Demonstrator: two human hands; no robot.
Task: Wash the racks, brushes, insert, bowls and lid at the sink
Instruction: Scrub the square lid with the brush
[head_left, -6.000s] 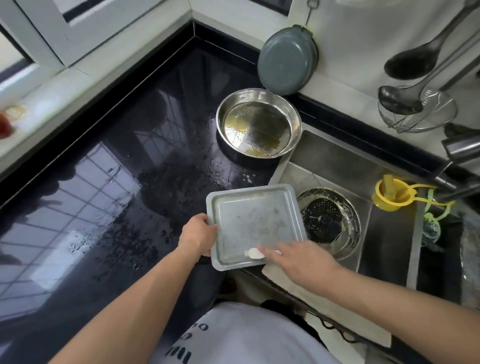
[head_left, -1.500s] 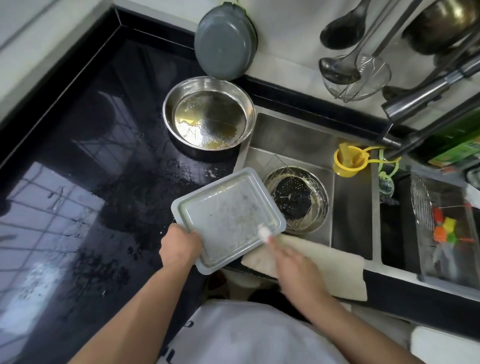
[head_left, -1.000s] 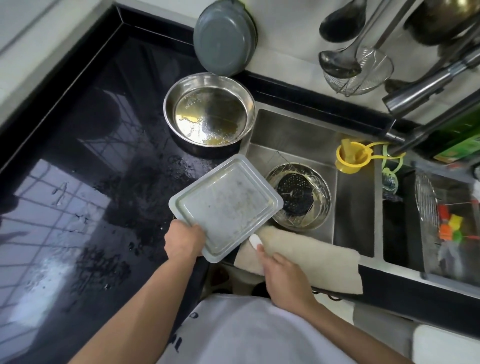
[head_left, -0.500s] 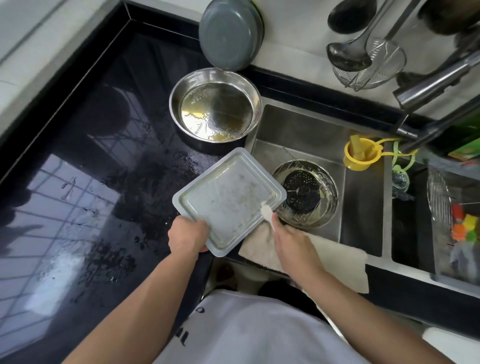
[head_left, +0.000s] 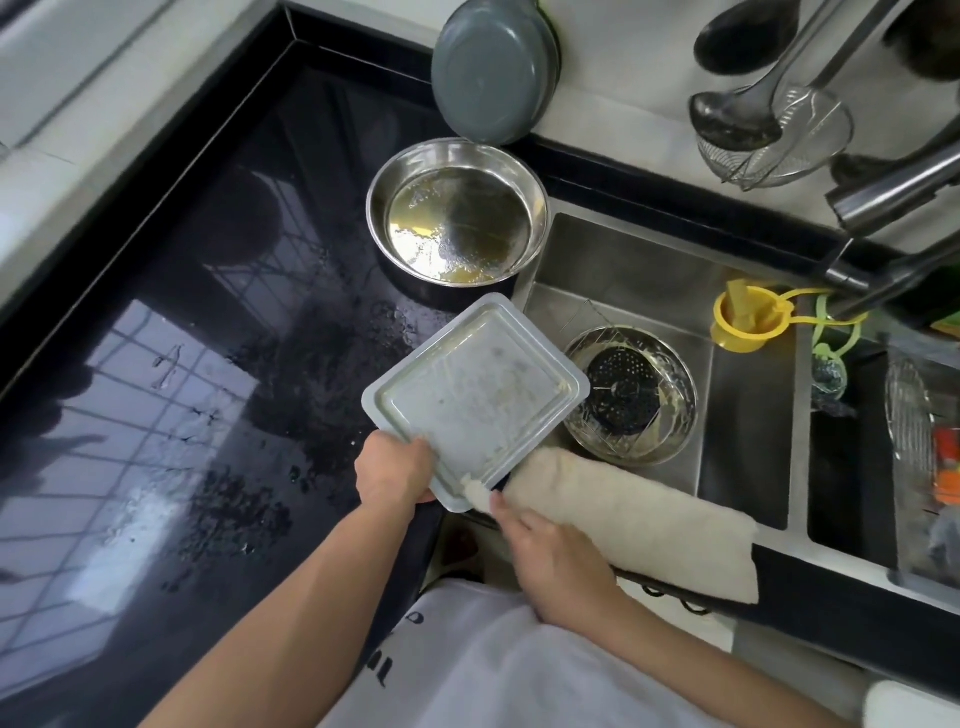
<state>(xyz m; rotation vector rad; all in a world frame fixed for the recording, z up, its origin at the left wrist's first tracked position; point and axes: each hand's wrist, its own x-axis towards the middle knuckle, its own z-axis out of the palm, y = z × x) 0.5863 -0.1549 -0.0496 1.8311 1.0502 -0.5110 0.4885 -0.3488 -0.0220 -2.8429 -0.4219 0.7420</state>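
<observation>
My left hand (head_left: 393, 470) grips the near left corner of a square grey lid (head_left: 475, 397), held tilted over the counter edge beside the sink (head_left: 748, 431). The lid's inside is smeared with pale residue. My right hand (head_left: 550, 558) holds a small white brush (head_left: 477, 492) whose tip touches the lid's near rim. A steel bowl (head_left: 675, 415) with a black perforated insert (head_left: 621, 392) and a wire rack sits in the sink. Another steel bowl (head_left: 457, 210), greasy inside, stands on the black counter (head_left: 208, 338) behind the lid.
A beige cloth (head_left: 639, 512) drapes over the sink's front edge. A yellow cup (head_left: 745, 322) hangs by the faucet (head_left: 893, 192). Grey plates (head_left: 493, 70) lean on the back wall; ladles and a wire skimmer (head_left: 779, 135) hang at right. The counter is wet and speckled.
The brush has slid from the lid's right side down to its near rim, my right hand drawing back toward me. The left hand keeps the same corner.
</observation>
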